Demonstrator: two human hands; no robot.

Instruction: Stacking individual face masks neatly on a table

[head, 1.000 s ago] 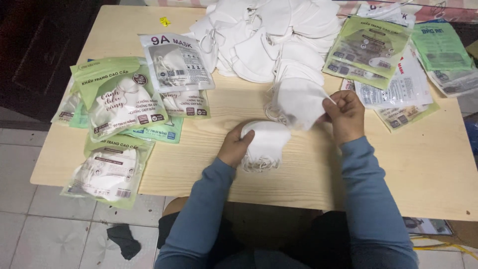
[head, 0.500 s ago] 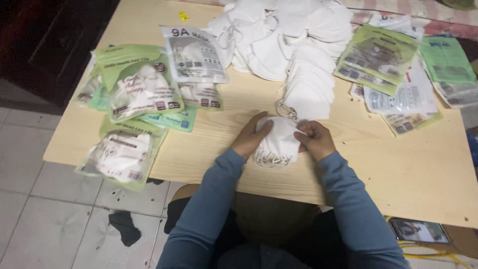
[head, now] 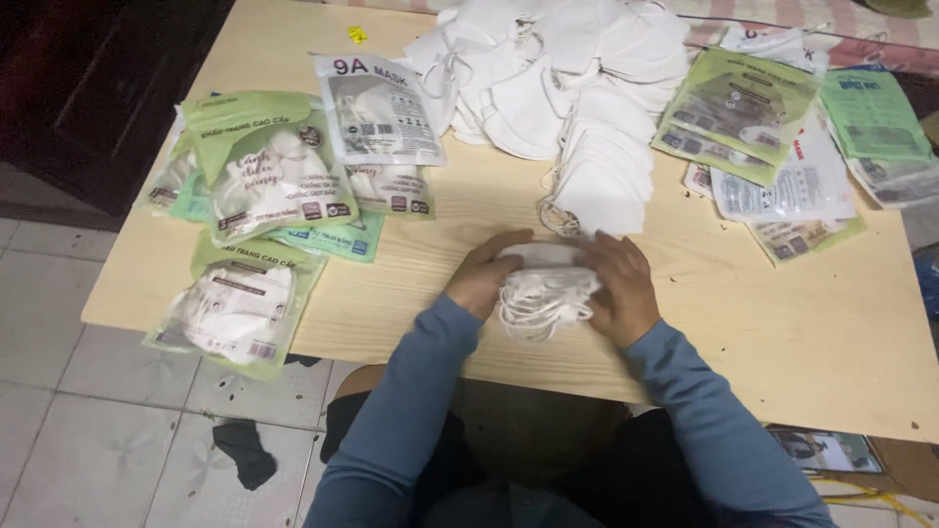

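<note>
A small stack of white face masks (head: 544, 289), ear loops hanging toward me, is pressed between both hands on the pale wooden table (head: 782, 332). My left hand (head: 484, 274) grips its left end and my right hand (head: 618, 288) grips its right end. Just beyond lies a fanned row of loose white masks (head: 602, 181), and behind that a big heap of white masks (head: 548, 68).
Filled green-and-clear mask packets (head: 264, 181) lie at the table's left, one (head: 235, 313) hanging over the near edge. Empty flat packets (head: 773, 137) pile at the right. A grey-printed packet (head: 377, 108) sits centre-left. Tiled floor with a dark rag (head: 245, 452) lies below left.
My right hand left the row of loose masks and joined the left hand; both now squeeze the stack together. The view has shifted closer and slightly right.
</note>
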